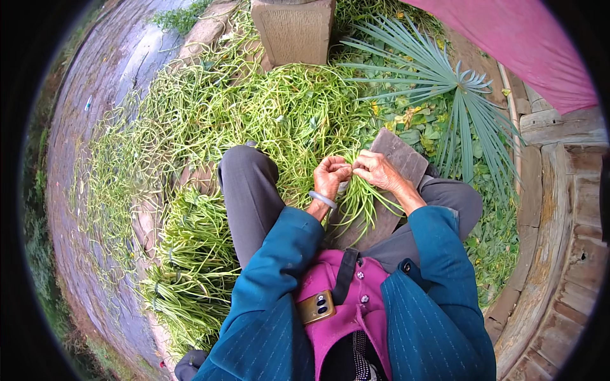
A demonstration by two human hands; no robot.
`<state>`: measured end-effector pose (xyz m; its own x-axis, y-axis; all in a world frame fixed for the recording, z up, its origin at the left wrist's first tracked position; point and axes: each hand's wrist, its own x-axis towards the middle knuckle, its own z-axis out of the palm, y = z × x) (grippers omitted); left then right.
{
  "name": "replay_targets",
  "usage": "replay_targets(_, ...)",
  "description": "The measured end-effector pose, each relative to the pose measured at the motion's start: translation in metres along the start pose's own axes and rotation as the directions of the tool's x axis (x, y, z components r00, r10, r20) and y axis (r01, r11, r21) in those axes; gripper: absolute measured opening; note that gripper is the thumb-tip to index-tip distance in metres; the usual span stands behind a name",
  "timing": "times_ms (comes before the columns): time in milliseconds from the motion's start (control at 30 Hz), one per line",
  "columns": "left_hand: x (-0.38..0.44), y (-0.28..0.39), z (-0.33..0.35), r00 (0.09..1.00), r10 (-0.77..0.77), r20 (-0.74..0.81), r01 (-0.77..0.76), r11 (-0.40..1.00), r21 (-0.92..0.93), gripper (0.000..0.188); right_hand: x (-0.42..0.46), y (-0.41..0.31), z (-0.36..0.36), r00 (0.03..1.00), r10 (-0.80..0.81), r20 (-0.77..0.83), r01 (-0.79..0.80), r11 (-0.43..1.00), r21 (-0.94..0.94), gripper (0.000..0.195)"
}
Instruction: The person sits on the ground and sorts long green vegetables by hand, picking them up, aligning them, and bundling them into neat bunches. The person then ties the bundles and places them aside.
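Between my knees, a bundle of long thin green stalks (360, 202) lies over a wooden board (399, 157). My left hand (330, 175), with a pale bangle (322, 199) at the wrist, pinches at the bundle's upper part from the left. Meeting it fingertip to fingertip, my right hand (376, 169) pinches at the same spot from the right. Whatever thin tie may be between the fingertips is too small to tell. Tied bundles of the stalks (190, 266) are stacked beside my left leg. A heap of loose stalks (295, 100) spreads in front of me.
A fan-shaped palm leaf (457, 90) lies over green leaves (495, 266) at the right. Ahead stands a stone block (294, 35). A wooden wall (555, 214) curves along the right, with pink cloth (529, 43) above it. Wet paving (109, 85) stretches along the left.
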<state>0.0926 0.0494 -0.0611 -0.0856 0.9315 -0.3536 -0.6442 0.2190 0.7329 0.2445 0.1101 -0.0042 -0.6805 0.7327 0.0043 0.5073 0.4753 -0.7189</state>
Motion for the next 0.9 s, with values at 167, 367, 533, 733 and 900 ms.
replay_targets(167,0.001,-0.004,-0.003,0.999,0.038,-0.022,-0.037,0.998,0.056,0.023,-0.001,-0.004,0.002,0.999,-0.013,-0.042,0.012,1.0,-0.024,0.011)
replay_targets(367,0.001,-0.006,0.001,0.994,0.113,-0.009,-0.11,0.98,0.164,0.022,0.002,0.005,0.006,0.996,0.093,-0.005,-0.093,0.995,-0.041,0.013)
replay_targets(533,-0.001,-0.004,0.004,0.982,0.189,0.005,-0.176,0.904,0.39,0.021,-0.001,0.002,0.012,0.99,0.134,-0.04,-0.138,0.983,-0.125,0.015)
replay_targets(733,-0.002,0.019,0.013,0.904,0.35,0.247,-0.377,0.376,0.846,0.017,-0.003,0.001,0.011,0.995,0.088,-0.041,-0.093,0.985,-0.144,0.016)
replay_targets(900,0.002,0.027,0.015,0.9,0.259,0.351,-0.407,0.207,0.89,0.014,-0.004,0.003,0.013,0.997,0.066,-0.037,-0.071,0.985,-0.156,0.017)
